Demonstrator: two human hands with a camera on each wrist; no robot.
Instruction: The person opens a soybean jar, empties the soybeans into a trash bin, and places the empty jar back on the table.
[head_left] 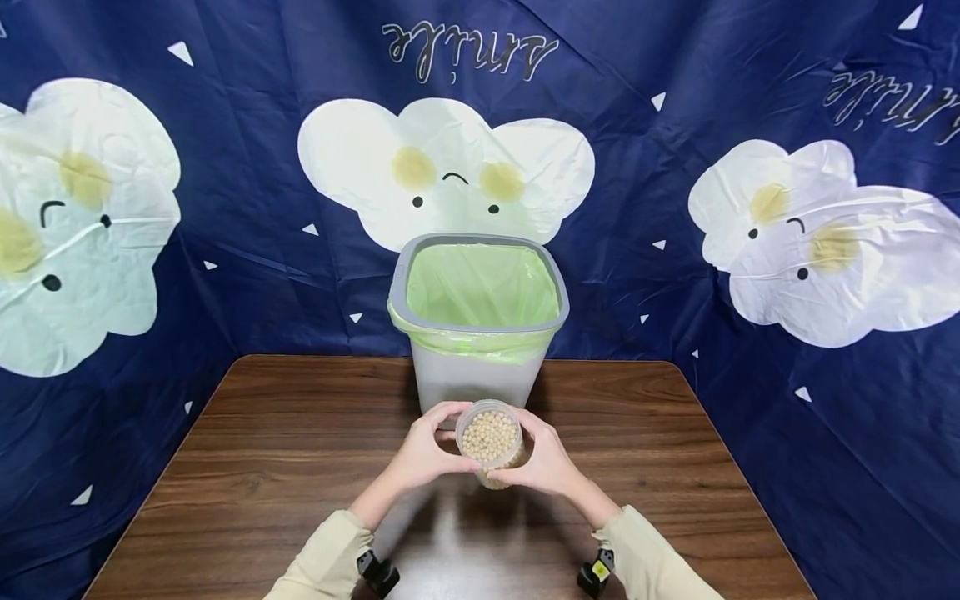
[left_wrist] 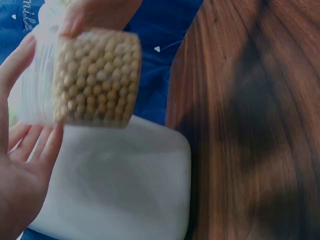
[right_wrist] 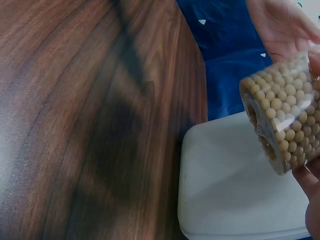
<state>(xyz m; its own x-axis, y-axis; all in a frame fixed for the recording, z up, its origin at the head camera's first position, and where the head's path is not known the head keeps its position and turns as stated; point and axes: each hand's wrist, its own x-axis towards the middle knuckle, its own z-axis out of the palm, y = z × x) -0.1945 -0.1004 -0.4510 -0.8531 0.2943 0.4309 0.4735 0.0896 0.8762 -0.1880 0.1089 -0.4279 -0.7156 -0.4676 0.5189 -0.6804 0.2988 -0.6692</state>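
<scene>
A clear plastic jar [head_left: 489,437] of round, pale beige soybeans is held above the table in front of the bin. Its mouth is uncovered, and the beans show inside. My left hand [head_left: 429,450] grips the jar's left side near the rim, fingers behind and thumb in front. From the other side my right hand [head_left: 542,457] holds it the same way. In the left wrist view the jar [left_wrist: 97,77] shows beans packed toward its base, with a bean-free band by the rim. The jar's base [right_wrist: 262,127] faces the camera in the right wrist view.
A pale grey bin [head_left: 480,375] with a grey rim and a green liner bag [head_left: 483,287] stands at the table's back edge, just beyond the hands. Wood-grain table [head_left: 300,450] extends to both sides. Dark blue cloth [head_left: 630,275] with white clouds hangs around the back and sides.
</scene>
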